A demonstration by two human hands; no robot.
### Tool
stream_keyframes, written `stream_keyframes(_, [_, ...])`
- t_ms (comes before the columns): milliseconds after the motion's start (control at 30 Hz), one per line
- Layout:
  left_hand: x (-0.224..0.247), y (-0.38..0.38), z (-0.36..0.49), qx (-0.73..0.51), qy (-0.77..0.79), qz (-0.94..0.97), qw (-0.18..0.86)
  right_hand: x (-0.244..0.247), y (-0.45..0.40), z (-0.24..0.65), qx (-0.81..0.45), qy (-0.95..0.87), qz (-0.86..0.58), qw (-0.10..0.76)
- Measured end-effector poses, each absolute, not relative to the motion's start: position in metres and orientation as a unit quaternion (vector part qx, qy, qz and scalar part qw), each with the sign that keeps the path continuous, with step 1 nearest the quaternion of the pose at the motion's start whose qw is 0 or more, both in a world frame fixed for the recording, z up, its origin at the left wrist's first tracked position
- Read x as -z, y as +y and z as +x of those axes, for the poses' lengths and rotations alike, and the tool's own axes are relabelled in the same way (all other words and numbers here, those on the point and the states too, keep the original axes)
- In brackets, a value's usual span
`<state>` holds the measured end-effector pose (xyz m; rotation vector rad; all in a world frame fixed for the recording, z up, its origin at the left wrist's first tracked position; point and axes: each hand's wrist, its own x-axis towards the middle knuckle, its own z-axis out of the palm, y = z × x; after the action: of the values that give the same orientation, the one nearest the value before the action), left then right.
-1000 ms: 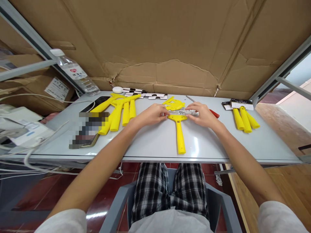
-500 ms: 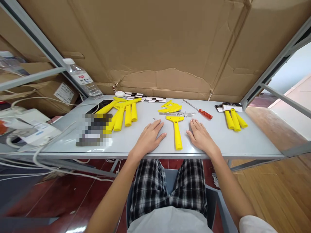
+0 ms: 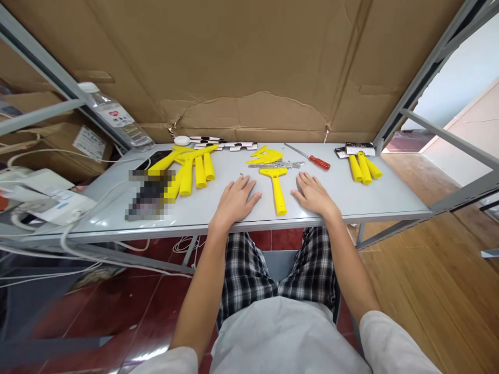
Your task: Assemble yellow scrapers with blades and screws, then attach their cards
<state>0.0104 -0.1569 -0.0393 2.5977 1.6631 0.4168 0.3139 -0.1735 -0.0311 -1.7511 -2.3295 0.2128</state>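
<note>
My left hand (image 3: 235, 201) lies flat on the grey tabletop, fingers spread and holding nothing. Likewise flat is my right hand (image 3: 313, 194), with nothing in it. Between the two, touching neither, lies a yellow scraper handle (image 3: 278, 193) with its wide head pointing away from me. Just beyond that head are thin metal blades (image 3: 268, 165) and a small pile of flat yellow plastic pieces (image 3: 268, 155). A screwdriver (image 3: 319, 162) with a red handle rests beyond my right hand. Tiny dark bits (image 3: 241, 174), perhaps screws, lie past my left fingertips.
Several more yellow scraper handles (image 3: 186, 178) are heaped at the left, beside a pixelated patch. At the right, yellow handles (image 3: 364, 169) sit with black-and-white cards. A plastic bottle (image 3: 120, 119) leans at the back left. White cables (image 3: 66, 244) run along the left. Cardboard (image 3: 234, 57) backs the table.
The camera view has shifted, so the table appears higher and slightly further left. Both hands stay flat in the same places beside the scraper handle.
</note>
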Motion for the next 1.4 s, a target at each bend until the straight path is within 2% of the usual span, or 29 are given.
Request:
stream_keyframes(467, [0.037, -0.160, 0.010, -0.144, 0.526, 0.838, 0.023, 0.033, -0.178, 0.316, -0.025, -0.803, -0.579, 0.137])
stream_keyframes(633, [0.038, -0.161, 0.009, -0.156, 0.525, 0.837, 0.026, 0.013, -0.168, 0.325, -0.035, -0.831, -0.548, 0.093])
stream_keyframes(833, [0.040, -0.160, 0.009, -0.179, 0.525, 0.832, 0.027, -0.032, -0.099, 0.340, -0.101, -0.839, -0.534, 0.009])
stream_keyframes(933, [0.040, -0.160, 0.008, -0.200, 0.524, 0.827, 0.027, -0.048, -0.066, 0.319, -0.077, -0.851, -0.519, 0.014])
stream_keyframes(1067, [0.040, -0.161, 0.005, -0.234, 0.516, 0.823, 0.028, -0.054, -0.038, 0.254, -0.089, -0.898, -0.430, 0.041])
stream_keyframes(1233, [0.039, -0.163, 0.005, -0.264, 0.527, 0.807, 0.040, -0.039, -0.029, 0.178, -0.085, -0.903, -0.416, 0.069])
stream_keyframes(1400, [0.036, -0.164, 0.005, -0.277, 0.522, 0.805, 0.046, -0.022, -0.032, 0.153, -0.064, -0.891, -0.441, 0.081])
